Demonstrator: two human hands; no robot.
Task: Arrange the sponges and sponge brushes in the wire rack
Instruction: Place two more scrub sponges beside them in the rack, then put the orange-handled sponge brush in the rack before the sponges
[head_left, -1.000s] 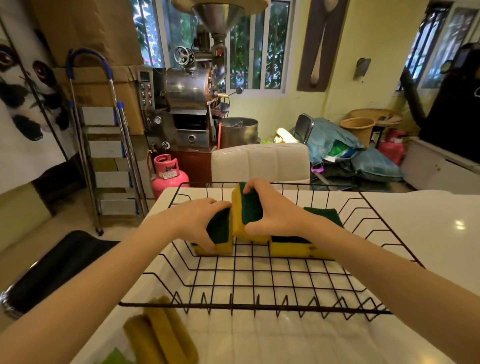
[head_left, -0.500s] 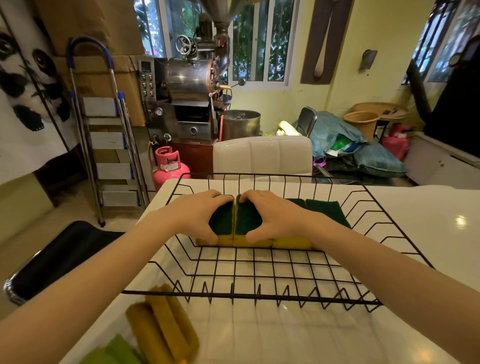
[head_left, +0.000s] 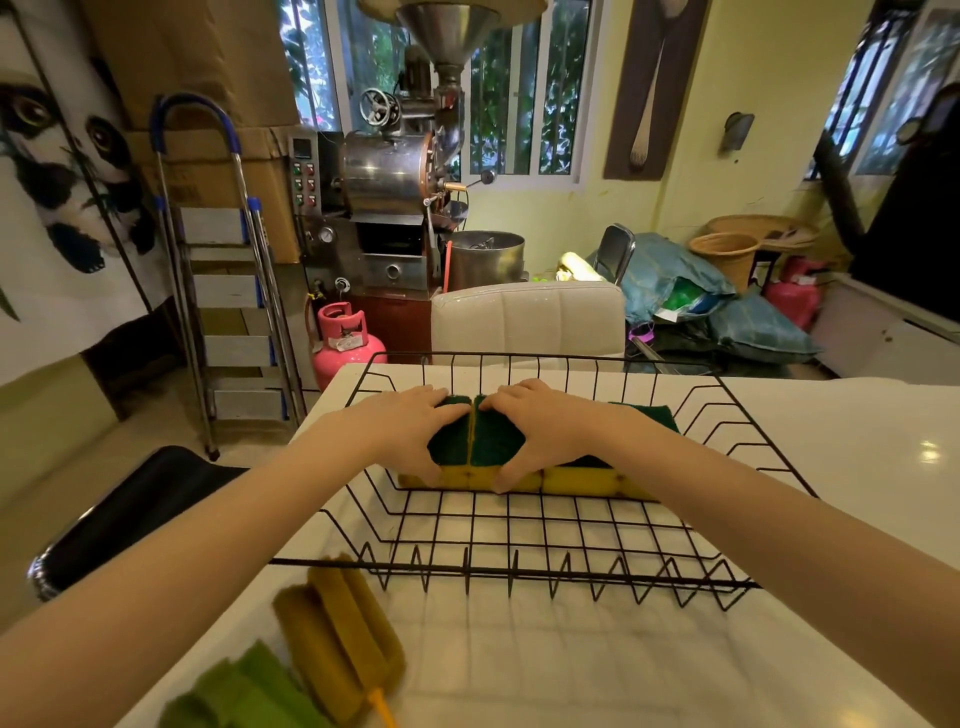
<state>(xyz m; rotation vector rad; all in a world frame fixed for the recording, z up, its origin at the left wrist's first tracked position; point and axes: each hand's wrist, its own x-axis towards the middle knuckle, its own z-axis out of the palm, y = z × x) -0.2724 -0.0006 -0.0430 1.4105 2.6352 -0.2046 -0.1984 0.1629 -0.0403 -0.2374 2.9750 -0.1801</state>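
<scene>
A black wire rack (head_left: 519, 571) stands on the white counter. Three yellow sponges with dark green scouring tops lie flat in a row at its far side. My left hand (head_left: 410, 431) presses on the left sponge (head_left: 452, 449). My right hand (head_left: 540, 431) presses on the middle sponge (head_left: 491, 447), tight against the left one. The third sponge (head_left: 587, 480) sits to the right, partly hidden by my right forearm. On the counter in front of the rack lie a yellow-brown sponge brush (head_left: 343, 639) and a green sponge brush (head_left: 249, 691).
The white counter (head_left: 857, 467) extends to the right of the rack. A white chair back (head_left: 524, 322) stands behind the counter's far edge. A black stool (head_left: 119, 519) is at the left, with a step ladder (head_left: 223, 291) and pink gas cylinder (head_left: 345, 338) beyond.
My right hand laid the upright middle sponge down flat beside the left one. Both hands now press the two sponges together in the rack.
</scene>
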